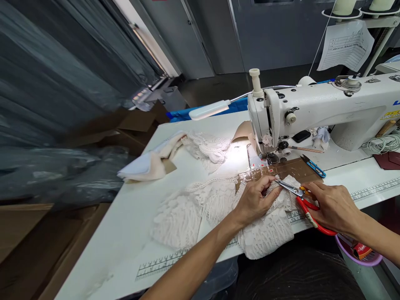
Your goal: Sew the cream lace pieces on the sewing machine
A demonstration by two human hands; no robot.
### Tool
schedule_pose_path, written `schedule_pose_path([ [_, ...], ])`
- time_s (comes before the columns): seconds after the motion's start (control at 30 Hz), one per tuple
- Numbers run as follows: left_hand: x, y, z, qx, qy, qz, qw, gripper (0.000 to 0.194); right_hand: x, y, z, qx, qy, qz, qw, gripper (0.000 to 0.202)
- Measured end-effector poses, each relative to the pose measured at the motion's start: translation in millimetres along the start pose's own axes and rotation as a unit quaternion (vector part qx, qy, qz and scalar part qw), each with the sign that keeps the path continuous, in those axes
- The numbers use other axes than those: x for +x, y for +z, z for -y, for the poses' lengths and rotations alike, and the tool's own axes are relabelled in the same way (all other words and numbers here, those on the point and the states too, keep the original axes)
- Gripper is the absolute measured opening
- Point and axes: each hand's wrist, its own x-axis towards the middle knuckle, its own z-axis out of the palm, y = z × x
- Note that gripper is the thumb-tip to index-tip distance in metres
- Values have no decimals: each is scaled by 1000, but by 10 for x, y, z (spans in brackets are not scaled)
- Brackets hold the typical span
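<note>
White lace fabric (265,237) lies bunched over the front edge of the table and spreads to the left. My left hand (258,196) pinches its upper edge between thumb and fingers. Red-handled scissors (292,189) are in my right hand (334,206), which is closed round the handles. Their blades point left, with the tips at the lace beside my left fingertips. Whether the tips touch the lace I cannot tell. Just behind the hands stands a white sewing machine (312,104), its needle area lit by a lamp (209,110).
Blue thread snips (314,166) lie on a brown plate (290,168) by the machine. More lace (206,150) and pale fabric pieces (143,166) rest further back. Measuring tape markings (162,264) run along the table's front edge. A purple-rimmed bin (373,262) stands below right; cardboard boxes (31,250) are at left.
</note>
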Motion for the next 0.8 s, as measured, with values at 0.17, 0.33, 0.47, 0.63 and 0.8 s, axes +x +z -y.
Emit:
schedule_pose_path([
  [0.17,12,5,-9,6,22,-13,1000,19,2,25,37,44,19,-3,999,25],
  [0.33,6,7,-14,-5,14,-6,1000,22,-41,-15,110,279,86,46,955,36],
  [0.47,7,-11,-21,-43,-55,8,998,34,-104,-104,-140,220,184,6,958,45],
  [0.63,25,10,-94,-56,-93,-18,994,60,-216,-110,-669,-69,253,-33,964,54],
  [0.8,7,54,-135,26,-38,-48,998,43,-227,-81,-785,-87,172,-64,979,37],
])
